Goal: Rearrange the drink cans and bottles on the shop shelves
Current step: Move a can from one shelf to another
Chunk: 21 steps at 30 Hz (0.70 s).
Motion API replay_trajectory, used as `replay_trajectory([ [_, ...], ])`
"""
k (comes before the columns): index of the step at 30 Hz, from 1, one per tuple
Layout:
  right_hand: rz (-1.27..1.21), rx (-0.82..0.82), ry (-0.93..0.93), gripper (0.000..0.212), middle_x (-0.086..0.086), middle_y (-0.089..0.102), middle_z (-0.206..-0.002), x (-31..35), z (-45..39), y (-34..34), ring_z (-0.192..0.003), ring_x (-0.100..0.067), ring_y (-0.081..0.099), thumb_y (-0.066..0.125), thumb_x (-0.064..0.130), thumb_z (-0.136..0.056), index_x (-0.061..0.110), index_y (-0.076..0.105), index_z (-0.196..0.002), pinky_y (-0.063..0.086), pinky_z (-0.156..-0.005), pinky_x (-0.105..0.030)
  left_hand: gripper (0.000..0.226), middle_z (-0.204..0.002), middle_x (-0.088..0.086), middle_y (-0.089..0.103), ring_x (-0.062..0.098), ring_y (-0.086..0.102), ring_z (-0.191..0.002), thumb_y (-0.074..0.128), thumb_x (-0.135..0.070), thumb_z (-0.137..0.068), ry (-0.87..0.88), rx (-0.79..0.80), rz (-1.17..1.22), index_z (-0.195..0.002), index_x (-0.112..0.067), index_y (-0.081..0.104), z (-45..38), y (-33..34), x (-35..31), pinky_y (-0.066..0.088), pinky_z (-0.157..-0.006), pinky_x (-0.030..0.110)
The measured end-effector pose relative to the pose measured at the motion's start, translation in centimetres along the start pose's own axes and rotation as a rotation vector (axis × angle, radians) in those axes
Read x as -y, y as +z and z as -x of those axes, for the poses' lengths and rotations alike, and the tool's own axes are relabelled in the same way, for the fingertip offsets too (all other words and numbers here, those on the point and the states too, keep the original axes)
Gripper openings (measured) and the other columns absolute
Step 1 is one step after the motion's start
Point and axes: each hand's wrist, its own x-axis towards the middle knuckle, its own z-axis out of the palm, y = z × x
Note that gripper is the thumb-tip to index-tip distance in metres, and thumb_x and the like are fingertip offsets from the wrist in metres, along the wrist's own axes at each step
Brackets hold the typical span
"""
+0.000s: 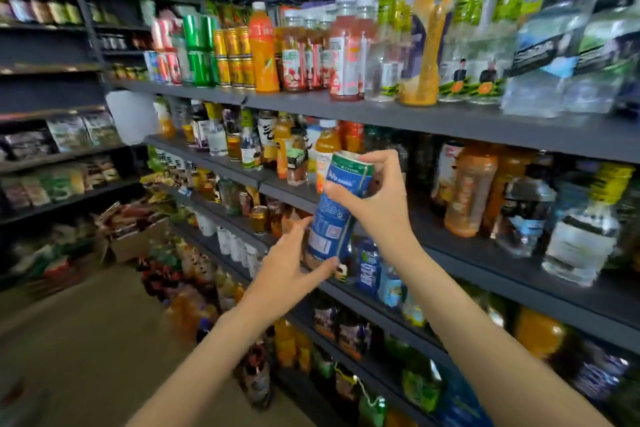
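Right hand [375, 199] fingers curled round top of tall blue-labelled drink can [337, 208]; left hand [289, 274] thumb and fingers pinching its base. Can tilted, mid-frame, held in front of dark grey metal shelf [485, 263]. Orange juice bottles [469, 189] right of it, blurred.

Blue can [334, 215] tilted, held before shelves, label showing.

Motion blur smears the water bottles [568, 55] at two o'clock, labels unreadable. The right hand [374, 198] covers the blue bottle [334, 215] near its top, cap unseen; the left hand [294, 270] hides its base. Small print on it: too fine to read. Snack packets [52, 180] at nine o'clock blur together.
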Motion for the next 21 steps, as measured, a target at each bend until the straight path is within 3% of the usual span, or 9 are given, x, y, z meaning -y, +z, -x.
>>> replay_trajectory([
  [2,-0.031,0.007,0.009,0.046,0.007,0.056,-0.094,-1.6,-2.2,4.2,-0.079,0.009,0.056,0.080,0.015,-0.071,0.014,0.043,-0.099,0.044,-0.065,-0.008,0.079,-0.132,-0.008,0.049,0.008,0.048,-0.117,0.055,-0.063,-0.076,-0.007,-0.047,-0.057,-0.140,-0.027,0.028,-1.8,-2.5,3.3,0.045,-0.096,0.034],
  [6,-0.085,0.016,-0.007,0.044,0.014,0.053,-0.100,-5.3,-7.3,12.1,-0.088,0.011,0.053,0.079,0.015,-0.073,0.023,0.045,-0.100,0.043,-0.071,-0.007,0.067,-0.130,-0.003,0.051,0.011,0.048,-0.117,0.063,-0.038,-0.085,0.017,-0.148,-0.173,-0.140,-0.019,0.031,-7.2,-7.6,10.4,0.043,-0.097,0.034],
  [9,-0.076,0.021,-0.023,0.046,0.016,0.054,-0.102,-8.1,-11.9,17.1,-0.096,0.000,0.055,0.078,0.018,-0.073,0.035,0.042,-0.096,0.046,-0.075,-0.013,0.065,-0.127,-0.001,0.053,0.015,0.048,-0.115,0.064,-0.038,-0.084,0.043,-0.165,-0.227,-0.139,-0.019,0.033,-12.3,-11.4,15.4,0.043,-0.096,0.038],
  [12,-0.084,0.014,-0.052,0.043,0.016,0.053,-0.100,-10.0,-17.1,22.2,-0.089,0.007,0.054,0.077,0.017,-0.074,0.033,0.043,-0.095,0.046,-0.074,-0.012,0.066,-0.128,0.000,0.053,0.019,0.046,-0.117,0.062,-0.042,-0.085,0.050,-0.199,-0.292,-0.139,-0.019,0.033,-16.9,-14.8,20.0,0.041,-0.097,0.042],
  [15,-0.033,0.056,-0.077,0.043,0.010,0.054,-0.103,-11.3,-21.4,28.9,-0.096,-0.004,0.054,0.078,0.021,-0.074,0.028,0.045,-0.099,0.048,-0.080,-0.021,0.065,-0.122,0.002,0.055,0.021,0.049,-0.114,0.066,-0.038,-0.082,0.003,-0.271,-0.292,-0.135,-0.017,0.036,-20.5,-18.7,24.8,0.042,-0.094,0.043],
  [18,0.060,0.141,-0.216,0.047,0.000,0.052,-0.109,-12.6,-24.8,36.6,-0.102,-0.008,0.051,0.079,0.023,-0.072,0.023,0.044,-0.104,0.046,-0.087,-0.024,0.059,-0.114,-0.003,0.057,0.015,0.053,-0.108,0.070,-0.032,-0.080,0.025,-0.318,-0.216,-0.129,-0.018,0.040,-23.4,-23.3,30.4,0.045,-0.088,0.027],
  [21,0.048,0.201,-0.263,0.049,0.000,0.054,-0.112,-13.7,-27.9,43.0,-0.106,-0.009,0.052,0.080,0.025,-0.069,0.023,0.047,-0.105,0.048,-0.089,-0.028,0.051,-0.112,-0.014,0.055,-0.009,0.053,-0.097,0.066,-0.032,-0.084,0.064,-0.334,-0.038,-0.126,-0.021,0.039,-25.5,-27.3,34.9,0.039,-0.076,0.002],
])
